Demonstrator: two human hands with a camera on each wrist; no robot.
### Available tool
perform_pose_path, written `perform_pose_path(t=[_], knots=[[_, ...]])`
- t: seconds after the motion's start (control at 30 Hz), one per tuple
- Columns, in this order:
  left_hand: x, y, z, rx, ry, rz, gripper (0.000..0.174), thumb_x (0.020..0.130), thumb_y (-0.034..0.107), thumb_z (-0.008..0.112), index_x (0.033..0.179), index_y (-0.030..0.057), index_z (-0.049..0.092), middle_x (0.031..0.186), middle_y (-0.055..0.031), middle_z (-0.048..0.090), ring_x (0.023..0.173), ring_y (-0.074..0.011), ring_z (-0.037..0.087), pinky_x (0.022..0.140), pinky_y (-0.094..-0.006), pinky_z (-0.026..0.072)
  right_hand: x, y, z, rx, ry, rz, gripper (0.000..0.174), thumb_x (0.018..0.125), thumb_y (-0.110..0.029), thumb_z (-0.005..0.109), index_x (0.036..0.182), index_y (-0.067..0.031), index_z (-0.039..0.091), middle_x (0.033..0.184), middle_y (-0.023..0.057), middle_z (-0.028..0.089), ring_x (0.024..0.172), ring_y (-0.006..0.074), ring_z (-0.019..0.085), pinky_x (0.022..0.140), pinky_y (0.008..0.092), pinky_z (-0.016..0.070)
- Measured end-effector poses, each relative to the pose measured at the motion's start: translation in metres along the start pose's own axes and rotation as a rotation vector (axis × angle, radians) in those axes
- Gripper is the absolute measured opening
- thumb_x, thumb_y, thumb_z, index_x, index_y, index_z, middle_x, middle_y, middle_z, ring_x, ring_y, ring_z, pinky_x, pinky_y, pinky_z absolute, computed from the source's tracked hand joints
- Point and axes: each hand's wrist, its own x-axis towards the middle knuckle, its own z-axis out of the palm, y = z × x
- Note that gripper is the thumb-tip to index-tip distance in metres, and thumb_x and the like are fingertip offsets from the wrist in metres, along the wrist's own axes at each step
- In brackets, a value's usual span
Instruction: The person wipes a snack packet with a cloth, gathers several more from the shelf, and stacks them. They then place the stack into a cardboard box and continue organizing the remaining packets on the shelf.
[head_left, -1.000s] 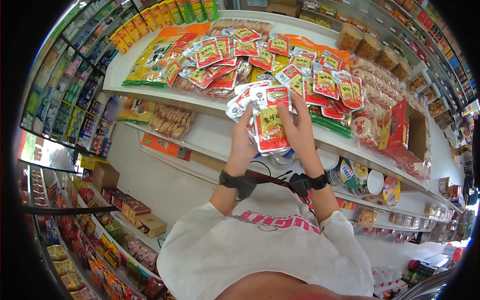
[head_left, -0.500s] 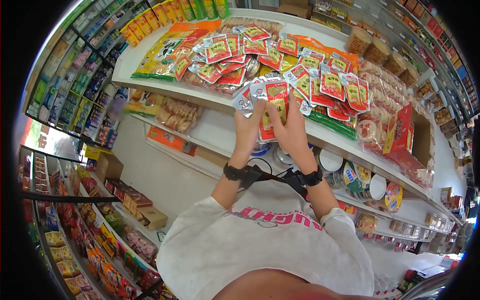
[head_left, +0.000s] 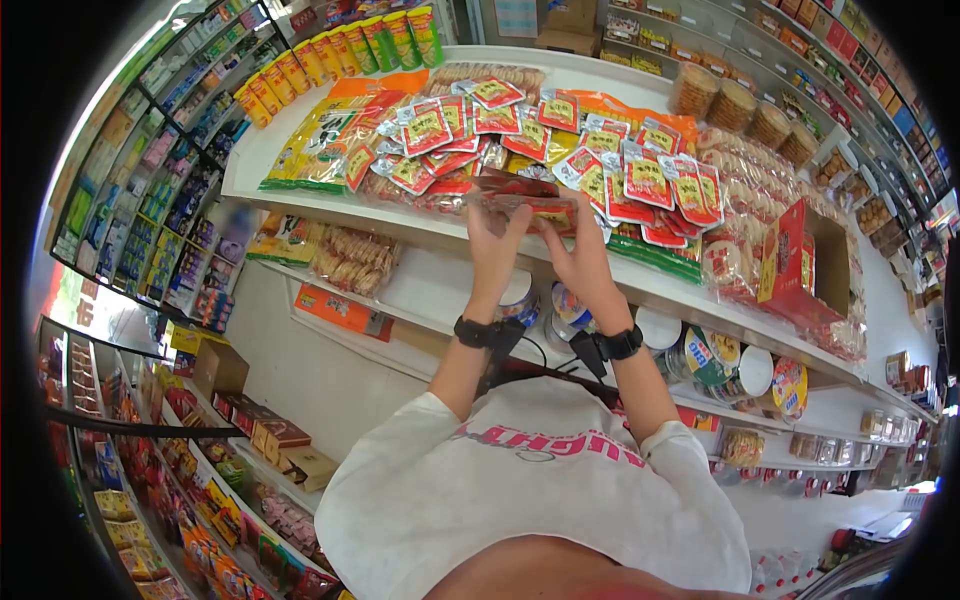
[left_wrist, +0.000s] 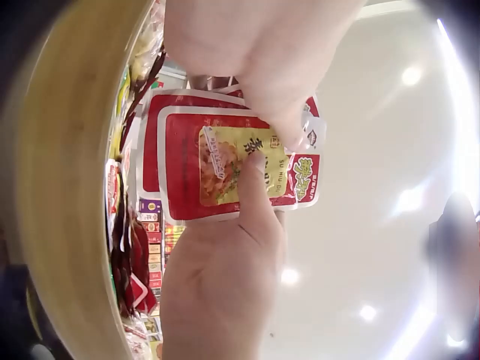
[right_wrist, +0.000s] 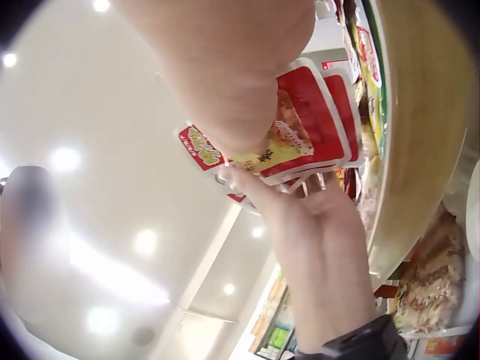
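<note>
Chest-high before me, my left hand and right hand hold a small stack of red-and-white snack packets between them. The stack is tipped nearly edge-on in the head view. Its front packet shows a yellow panel with a food picture in the left wrist view, and both thumbs press on that face. Seen from the right wrist, the packets fan out slightly, their far side hidden. Just beyond the hands, a loose heap of similar packets lies on the shelf top.
Flat yellow-and-green bags lie left of the heap, below a row of upright canisters. To the right are bagged round crackers and an open red box. Lidded tubs stand on the lower shelf.
The stack has tilted from face-up to nearly edge-on, with both hands still holding it. Earlier the packets were fanned at the top; now they look more gathered.
</note>
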Motion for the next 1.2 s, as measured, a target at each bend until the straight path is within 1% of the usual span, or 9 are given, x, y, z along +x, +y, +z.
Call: perform_pose_path(t=[0.23,0.4,0.6,0.67,0.77,0.9,0.93,1.03,1.2], knots=[[-0.005,-0.01,0.004,0.073,-0.136,-0.009,0.082,0.088,0.007,0.082,0.153,0.0018,0.032,0.145,-0.016,0.051,0.128,-0.0233,0.057,0.103,-0.0366,0.0519,-0.012,0.013,0.003,-0.094,-0.002,0.0,0.065,0.09,0.004,0.07,0.148,-0.0031,0.041,0.14,0.0195,0.057,0.125,0.0302,0.063,0.099,0.0406,0.0555],[-0.006,-0.016,-0.013,0.224,-0.288,-0.138,0.072,0.088,0.004,0.081,0.146,0.0002,0.038,0.143,-0.0154,0.056,0.132,-0.0228,0.055,0.11,-0.0374,0.0471,-0.008,0.021,0.001,0.067,-0.038,0.184,0.052,0.086,0.006,0.069,0.137,-0.0007,0.055,0.125,0.0177,0.068,0.115,0.0311,0.068,0.097,0.041,0.0548],[-0.021,-0.018,-0.001,0.04,-0.155,-0.059,0.062,0.089,0.004,0.08,0.14,0.0008,0.044,0.133,-0.0134,0.059,0.128,-0.0217,0.055,0.109,-0.0364,0.045,-0.005,0.01,-0.001,-0.285,0.044,-0.242,0.055,0.075,0.008,0.066,0.129,-0.0041,0.063,0.116,0.0175,0.066,0.11,0.0414,0.06,0.097,0.0465,0.0499],[-0.022,-0.024,-0.004,0.143,-0.128,-0.102,0.064,0.09,0.006,0.08,0.142,0.0001,0.042,0.131,-0.0128,0.058,0.124,-0.0213,0.057,0.107,-0.0351,0.0458,-0.01,0.017,0.001,-0.229,0.046,-0.125,0.056,0.076,0.007,0.065,0.131,-0.0037,0.061,0.12,0.0187,0.065,0.114,0.0415,0.06,0.1,0.0466,0.0494],[-0.02,-0.02,-0.013,0.22,-0.222,-0.229,0.045,0.097,0.003,0.072,0.132,0.0024,0.043,0.131,-0.0125,0.055,0.124,-0.0203,0.054,0.108,-0.0364,0.044,-0.02,0.02,-0.003,-0.275,0.024,-0.019,0.061,0.083,-0.003,0.072,0.141,-0.0004,0.053,0.136,0.0238,0.06,0.128,0.0416,0.056,0.109,0.0458,0.0459],[-0.019,-0.025,-0.018,0.183,-0.276,-0.258,0.067,0.098,0.003,0.07,0.154,0.0013,0.032,0.148,-0.0141,0.051,0.132,-0.0236,0.054,0.113,-0.0392,0.0424,-0.016,0.005,-0.012,-0.148,-0.052,0.09,0.062,0.085,-0.006,0.073,0.143,0.0008,0.051,0.117,0.0261,0.07,0.11,0.0419,0.068,0.095,0.0428,0.0548],[-0.018,-0.025,-0.017,0.205,-0.307,-0.243,0.068,0.098,0.003,0.07,0.155,0.0015,0.032,0.148,-0.0142,0.051,0.133,-0.0237,0.053,0.114,-0.0395,0.0417,-0.016,0.011,-0.011,-0.204,-0.019,0.074,0.058,0.088,-0.006,0.071,0.142,-0.0002,0.05,0.11,0.0266,0.071,0.101,0.0416,0.071,0.085,0.0424,0.0569],[-0.014,-0.025,-0.018,0.248,-0.371,-0.205,0.072,0.098,0.003,0.071,0.157,0.0021,0.03,0.148,-0.0145,0.051,0.135,-0.024,0.052,0.116,-0.0404,0.0395,-0.017,0.017,-0.011,-0.264,-0.031,0.184,0.061,0.087,-0.003,0.07,0.144,-0.0012,0.05,0.108,0.0272,0.071,0.097,0.0413,0.072,0.084,0.0419,0.0572],[-0.021,-0.023,-0.026,0.159,-0.317,-0.258,0.074,0.096,0.003,0.072,0.156,0.002,0.029,0.152,-0.0162,0.048,0.137,-0.0253,0.051,0.117,-0.0422,0.0378,-0.018,0.005,-0.002,-0.409,0.029,0.022,0.059,0.083,-0.005,0.073,0.14,-0.0106,0.058,0.103,0.0197,0.072,0.092,0.0402,0.071,0.079,0.0451,0.0562]])
